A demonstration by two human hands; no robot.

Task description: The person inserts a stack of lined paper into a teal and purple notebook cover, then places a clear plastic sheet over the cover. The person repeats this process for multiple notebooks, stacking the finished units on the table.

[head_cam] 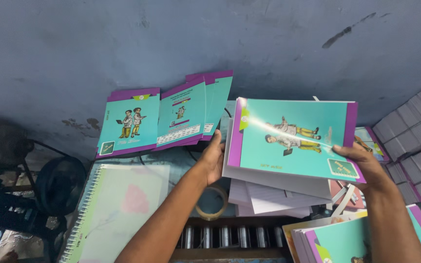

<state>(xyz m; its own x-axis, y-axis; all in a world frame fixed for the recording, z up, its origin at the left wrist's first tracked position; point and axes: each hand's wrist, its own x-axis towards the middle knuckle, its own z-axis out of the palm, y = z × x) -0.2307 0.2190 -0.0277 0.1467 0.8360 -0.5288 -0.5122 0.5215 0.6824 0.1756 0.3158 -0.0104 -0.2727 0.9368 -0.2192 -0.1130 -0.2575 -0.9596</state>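
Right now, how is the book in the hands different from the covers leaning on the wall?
The held book is thick with white pages; the leaning covers look like thin flat sheets. The held book is gripped at both ends by the left hand and right hand, picture turned sideways; the leaning covers stand upright, fanned against the wall. Both are teal with purple edges and cartoon figures.
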